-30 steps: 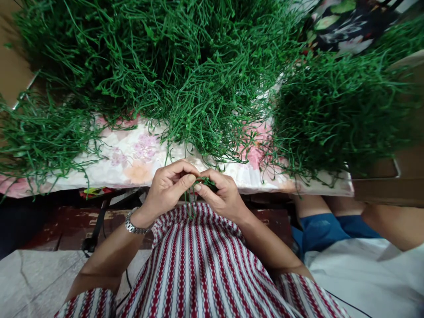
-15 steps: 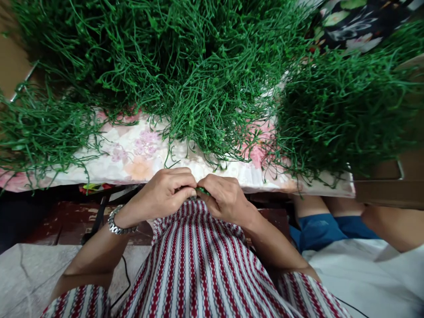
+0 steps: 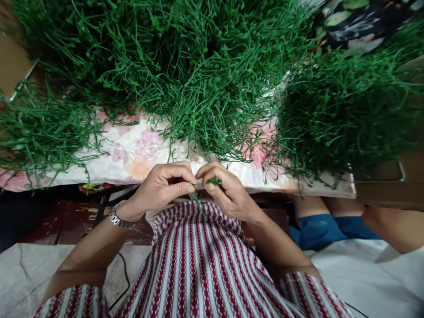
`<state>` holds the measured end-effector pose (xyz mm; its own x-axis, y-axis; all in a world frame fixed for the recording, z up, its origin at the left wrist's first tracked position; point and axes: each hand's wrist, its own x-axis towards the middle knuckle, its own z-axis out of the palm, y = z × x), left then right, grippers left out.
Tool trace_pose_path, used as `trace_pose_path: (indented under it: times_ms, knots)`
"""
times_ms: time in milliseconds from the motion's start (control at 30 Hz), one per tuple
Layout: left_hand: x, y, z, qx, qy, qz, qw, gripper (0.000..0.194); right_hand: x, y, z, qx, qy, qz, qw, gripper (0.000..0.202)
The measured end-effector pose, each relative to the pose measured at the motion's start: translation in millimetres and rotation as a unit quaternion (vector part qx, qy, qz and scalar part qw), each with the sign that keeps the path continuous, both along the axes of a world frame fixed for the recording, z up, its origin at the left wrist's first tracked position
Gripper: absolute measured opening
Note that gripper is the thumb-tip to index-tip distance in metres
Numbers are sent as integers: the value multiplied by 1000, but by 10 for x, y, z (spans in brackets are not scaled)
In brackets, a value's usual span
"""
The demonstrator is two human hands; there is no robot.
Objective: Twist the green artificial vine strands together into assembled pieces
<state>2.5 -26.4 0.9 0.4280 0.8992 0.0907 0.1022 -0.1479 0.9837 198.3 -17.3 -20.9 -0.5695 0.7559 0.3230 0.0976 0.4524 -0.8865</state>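
Fingers of the left hand [image 3: 167, 185]: thumb and forefinger were pinched together on thin green stem [image 3: 198, 201]; the number of strands could not be told. Fingers of the right hand [image 3: 230, 192]: curled inward, they gripped a small green bunch [image 3: 216, 181], which showed between thumb and forefinger. Gap between the hands: narrow; whether the fingertips touched was unclear. Green stem: it slanted down from the left fingertips, in front of a striped garment [image 3: 198, 260]. Small green bunch: it sat inside the right grip. Large heap [image 3: 205, 101] of similar stems: it lay beyond both hands, on a flowered tablecloth [image 3: 137, 167]. Metal watch [image 3: 121, 217]: one, it circled the left wrist.
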Motion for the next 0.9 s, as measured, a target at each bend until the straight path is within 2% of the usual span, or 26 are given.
trace_pose_path:
  times_ms: [167, 267, 367, 467, 633, 733, 900]
  knots:
    - [121, -43, -112, 15, -56, 93, 994, 6, -230, -130, -114, -172, 77, -53, 981, 25]
    - [152, -53, -138, 35, -46, 127, 990, 5, -274, -176, -152, -261, 123, -37, 957, 35]
    - [153, -57, -138, 57, -7, 128, 990, 4, -256, -180, -149, -307, 157, -12, 938, 36]
    - [151, -72, -148, 42, 5, 118, 992, 4, -213, -164, -135, -295, 154, -10, 943, 28]
    - [166, -100, -155, 4, 3, 133, 991, 5, -158, -135, -136, -234, 67, -39, 969, 24]
    - [162, -110, -132, -20, 3, 121, 992, 11, -143, -117, -137, -200, 37, -52, 978, 23]
    - [126, -115, -107, -34, 72, 88, 993, 13, -133, -119, -135, -131, -5, -56, 990, 21]
